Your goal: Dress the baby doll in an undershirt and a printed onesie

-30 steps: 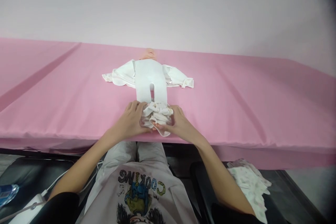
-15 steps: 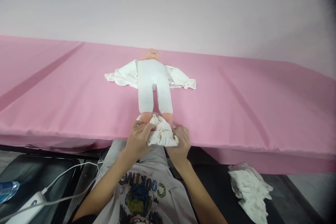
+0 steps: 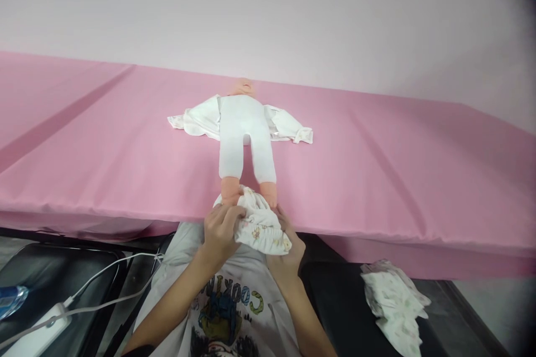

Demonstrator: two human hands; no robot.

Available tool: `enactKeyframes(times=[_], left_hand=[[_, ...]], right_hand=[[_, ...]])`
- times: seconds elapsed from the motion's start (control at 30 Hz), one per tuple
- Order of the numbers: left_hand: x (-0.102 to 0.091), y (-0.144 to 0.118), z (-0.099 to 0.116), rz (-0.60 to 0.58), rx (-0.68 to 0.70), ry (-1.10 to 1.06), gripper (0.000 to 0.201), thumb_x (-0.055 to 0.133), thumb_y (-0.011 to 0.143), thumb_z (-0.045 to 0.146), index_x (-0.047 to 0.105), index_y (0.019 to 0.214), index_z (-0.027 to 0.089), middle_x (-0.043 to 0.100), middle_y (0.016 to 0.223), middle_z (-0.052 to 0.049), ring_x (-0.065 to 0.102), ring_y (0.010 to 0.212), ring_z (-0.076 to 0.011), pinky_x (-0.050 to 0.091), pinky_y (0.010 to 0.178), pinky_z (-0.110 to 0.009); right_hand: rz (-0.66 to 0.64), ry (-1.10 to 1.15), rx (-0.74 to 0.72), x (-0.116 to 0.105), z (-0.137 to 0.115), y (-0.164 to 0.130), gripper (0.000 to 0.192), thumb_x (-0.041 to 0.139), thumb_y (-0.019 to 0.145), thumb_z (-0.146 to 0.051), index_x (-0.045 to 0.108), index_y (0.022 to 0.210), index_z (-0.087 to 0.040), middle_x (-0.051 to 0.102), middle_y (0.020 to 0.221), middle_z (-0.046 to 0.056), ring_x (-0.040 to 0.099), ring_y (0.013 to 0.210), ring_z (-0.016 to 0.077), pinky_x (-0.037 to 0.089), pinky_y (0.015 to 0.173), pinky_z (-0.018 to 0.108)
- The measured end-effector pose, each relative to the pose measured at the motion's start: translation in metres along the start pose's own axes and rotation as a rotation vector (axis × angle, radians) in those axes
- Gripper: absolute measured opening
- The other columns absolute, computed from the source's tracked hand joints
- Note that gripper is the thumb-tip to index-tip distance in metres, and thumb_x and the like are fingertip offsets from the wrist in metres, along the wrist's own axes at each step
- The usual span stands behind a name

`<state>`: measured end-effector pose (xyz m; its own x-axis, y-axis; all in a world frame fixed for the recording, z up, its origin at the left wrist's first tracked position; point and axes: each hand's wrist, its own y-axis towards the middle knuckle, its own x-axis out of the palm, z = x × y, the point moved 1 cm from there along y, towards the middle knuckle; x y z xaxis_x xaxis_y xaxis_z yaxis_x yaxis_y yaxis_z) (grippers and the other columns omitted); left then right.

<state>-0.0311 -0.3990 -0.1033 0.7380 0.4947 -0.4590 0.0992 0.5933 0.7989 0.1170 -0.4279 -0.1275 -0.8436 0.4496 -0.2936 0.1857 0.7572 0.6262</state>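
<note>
Far left, lower corner: clear bottle [image 3: 12,300] and a white power bank [image 3: 36,334] with its cable [image 3: 104,284] on a black seat [image 3: 67,268]. Not involved.

Left hand [image 3: 220,231]: fingers curled closed over the left side of the bunched printed garment [image 3: 259,226], thumb on top of the gather. The bundle sits at the near edge of the pink table [image 3: 104,162], just off the doll's feet.

Doll [image 3: 245,134]: on its back, head away from me, white legs pointing toward me, bare feet [image 3: 231,191] touching the bundle. An open white top [image 3: 196,120] is spread under its torso.

Right hand [image 3: 287,251]: cupped under the right side of the same garment, fingers closed on the cloth; fingertips mostly hidden beneath it.

My judgement on handling this well: keep both grips on the gathered band, one hand per side, so the fabric stays bunched and the openings line up with the feet. Hold it low, close to the table edge, and pull evenly so neither foot snags.

Far right: folded printed cloths [image 3: 393,304] on a second black seat [image 3: 335,290], well apart from the hands.
</note>
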Motion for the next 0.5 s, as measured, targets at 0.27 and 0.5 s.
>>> enactKeyframes(times=[0.27,0.5], left_hand=[[-0.022,0.030,0.009,-0.551,-0.388,0.071,0.023,0.056,0.074,0.027,0.051,0.095,0.019,0.069,0.087,-0.007,0.064,0.070,-0.0239,0.034,0.054,-0.029],[-0.038,0.056,0.013,-0.769,-0.425,-0.191,0.022,0.055,0.080,0.033,0.046,0.065,0.019,0.056,0.065,-0.001,0.051,0.058,-0.0161,0.026,0.053,-0.027]], right_hand=[[-0.172,0.153,0.354,-0.007,-0.026,0.038,0.018,0.054,0.071,-0.022,0.061,0.088,-0.019,0.065,0.076,0.001,0.059,0.066,0.0171,0.047,0.059,0.027],[-0.335,0.391,0.547,-0.007,-0.027,0.046,0.016,0.060,0.076,-0.032,0.061,0.083,-0.018,0.063,0.073,0.001,0.057,0.064,0.0154,0.047,0.057,0.025]])
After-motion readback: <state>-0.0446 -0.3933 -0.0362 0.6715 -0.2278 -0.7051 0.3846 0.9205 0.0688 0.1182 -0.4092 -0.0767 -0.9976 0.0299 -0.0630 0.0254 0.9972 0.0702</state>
